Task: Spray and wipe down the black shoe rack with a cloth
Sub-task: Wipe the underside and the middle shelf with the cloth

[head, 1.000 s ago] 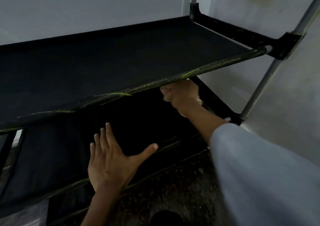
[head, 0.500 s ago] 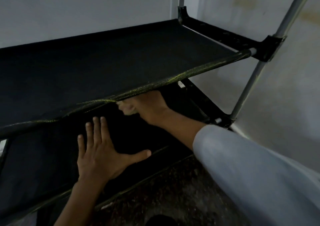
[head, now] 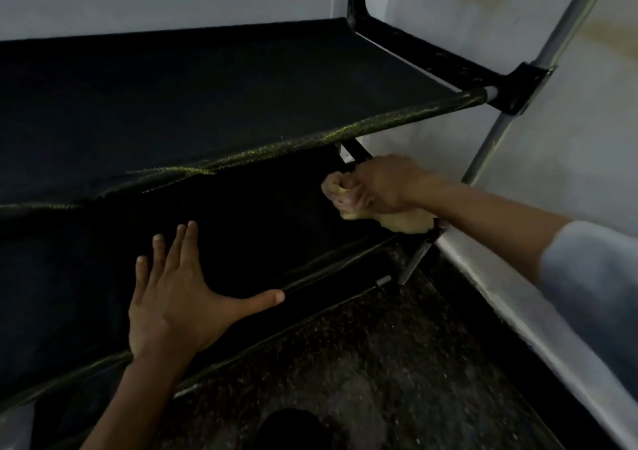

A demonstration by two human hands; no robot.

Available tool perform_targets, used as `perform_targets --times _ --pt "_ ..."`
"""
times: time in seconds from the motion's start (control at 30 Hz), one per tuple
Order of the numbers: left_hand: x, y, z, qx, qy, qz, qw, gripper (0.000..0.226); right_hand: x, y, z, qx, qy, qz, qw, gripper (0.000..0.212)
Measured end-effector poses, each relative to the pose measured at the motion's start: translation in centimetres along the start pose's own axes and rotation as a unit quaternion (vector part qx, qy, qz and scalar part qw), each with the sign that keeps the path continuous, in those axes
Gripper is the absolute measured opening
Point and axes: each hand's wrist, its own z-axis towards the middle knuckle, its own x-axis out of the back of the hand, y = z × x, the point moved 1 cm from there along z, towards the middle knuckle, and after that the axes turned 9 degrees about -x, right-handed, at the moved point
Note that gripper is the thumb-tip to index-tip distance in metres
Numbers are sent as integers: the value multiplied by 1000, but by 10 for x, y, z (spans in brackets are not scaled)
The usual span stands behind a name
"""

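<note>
The black shoe rack (head: 214, 94) fills the left and middle of the head view, with fabric shelves on grey metal poles. My left hand (head: 179, 297) lies flat with spread fingers on the lower shelf (head: 262, 228), near its front bar. My right hand (head: 383, 184) grips a bunched yellowish cloth (head: 404, 222) at the right end of that lower shelf, beside the side bar. The hand covers part of the cloth. No spray bottle is in view.
White walls stand behind the rack and close on its right (head: 569, 159). A grey upright pole (head: 497, 132) rises at the rack's front right corner. Dark speckled floor (head: 379, 373) runs in front of the rack, with a dark object (head: 290, 429) at the bottom edge.
My right hand with the cloth moved left along the lower shelf, then back to its right end. My left hand stayed pressed flat on the shelf.
</note>
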Motion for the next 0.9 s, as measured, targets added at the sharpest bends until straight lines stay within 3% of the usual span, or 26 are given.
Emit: perform_targets --times 0.13,0.2,0.27,0.33,0.4,0.53,0.63,0.73,0.8,0.9 --pt "0 0 -2 5 -2 -6 1000 152 21 3 -21 -6 -93 -101 990 38" --pt "0 -1 -1 0 -2 -7 1000 151 31 0 -17 -26 -135 -77 988 33" --pt "-1 -1 0 -2 -4 -7 1000 151 38 4 -6 -53 -60 41 996 12" --pt "-1 -1 0 -5 -5 -4 1000 151 38 5 7 -70 51 116 989 22" --pt "-1 0 0 -2 -4 -7 1000 151 29 -4 15 -60 65 54 995 19" --pt "-1 -2 -1 7 -6 -14 1000 154 13 -15 5 -24 -14 -140 990 11" --pt "-1 -3 -2 15 -11 -19 1000 154 16 -8 -15 0 -98 -210 973 7" --pt "-1 -2 -4 8 -3 -21 1000 155 25 -10 -16 7 -174 -278 945 50" --pt "-2 -3 -4 2 1 -19 1000 155 36 -13 -11 -6 -178 -209 962 48" --pt "-3 -2 -1 -6 1 -11 1000 155 46 -6 1 -48 -54 54 996 30"
